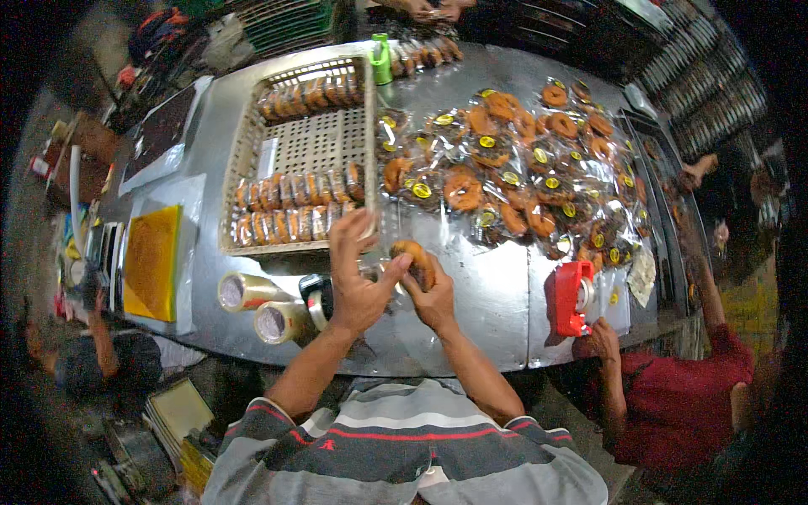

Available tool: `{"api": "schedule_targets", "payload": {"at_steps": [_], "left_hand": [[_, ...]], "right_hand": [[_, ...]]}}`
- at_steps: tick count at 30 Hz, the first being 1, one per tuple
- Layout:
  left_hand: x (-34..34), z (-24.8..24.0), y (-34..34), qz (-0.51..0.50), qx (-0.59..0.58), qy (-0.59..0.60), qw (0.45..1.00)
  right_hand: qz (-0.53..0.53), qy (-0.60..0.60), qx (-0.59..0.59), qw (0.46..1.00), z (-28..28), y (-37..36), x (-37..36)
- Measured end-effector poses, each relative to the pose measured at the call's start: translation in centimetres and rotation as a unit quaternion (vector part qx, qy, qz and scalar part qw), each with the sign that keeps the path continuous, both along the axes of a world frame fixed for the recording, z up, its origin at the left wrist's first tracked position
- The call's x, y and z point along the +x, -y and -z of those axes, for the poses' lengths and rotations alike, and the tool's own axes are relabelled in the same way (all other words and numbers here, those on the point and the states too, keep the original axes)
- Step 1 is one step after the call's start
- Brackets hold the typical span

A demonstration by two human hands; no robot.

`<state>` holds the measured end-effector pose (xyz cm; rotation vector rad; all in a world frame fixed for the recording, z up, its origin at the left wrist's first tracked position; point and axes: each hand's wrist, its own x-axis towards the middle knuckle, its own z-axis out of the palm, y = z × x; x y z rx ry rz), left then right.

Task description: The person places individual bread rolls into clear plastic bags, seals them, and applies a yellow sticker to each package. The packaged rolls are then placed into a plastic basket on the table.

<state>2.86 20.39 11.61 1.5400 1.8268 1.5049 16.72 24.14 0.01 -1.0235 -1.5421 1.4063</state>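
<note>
Over the near edge of the metal table, my right hand [433, 300] is closed around a brown ring doughnut [412, 252]. My left hand [358, 282] is beside it, thumb close to the doughnut and my right thumb; whether it touches cannot be made out. Its other fingers are raised, apart from the thumb and a little blurred. Clear film glints between the hands. By my left wrist stands a dark tape dispenser [316, 296], partly hidden. Past my left fingers, a beige plastic basket [227, 202] holds rows of wrapped doughnuts [295, 189].
Many wrapped doughnuts [505, 172] with yellow labels spread across the table's right half. Two tape rolls [273, 322] lie left of my forearm. A green dispenser [381, 61] stands beyond the basket. At right, a person in a dark red shirt [682, 404] reaches toward a red tape dispenser [574, 299].
</note>
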Motion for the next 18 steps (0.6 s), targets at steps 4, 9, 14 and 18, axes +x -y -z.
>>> {"api": "schedule_targets", "payload": {"at_steps": [4,9,14,18], "left_hand": [[-3.7,6.4,5.4,0.064,-0.119,0.349,0.927],[-3.9,9.8,9.0,0.034,-0.057,0.585,0.809],[-4.5,8.4,11.0,-0.035,-0.116,0.378,0.918],[-6.4,6.9,12.5,0.007,-0.104,0.268,0.958]], "right_hand": [[-0.097,-0.175,-0.273,0.941,2.3,3.6,0.2],[-0.006,0.122,0.090,0.988,-1.7,7.6,-1.3],[0.002,0.176,0.310,0.934,-3.3,11.7,-4.3],[-0.060,-0.026,-0.069,0.995,-2.9,12.3,-6.0]]}}
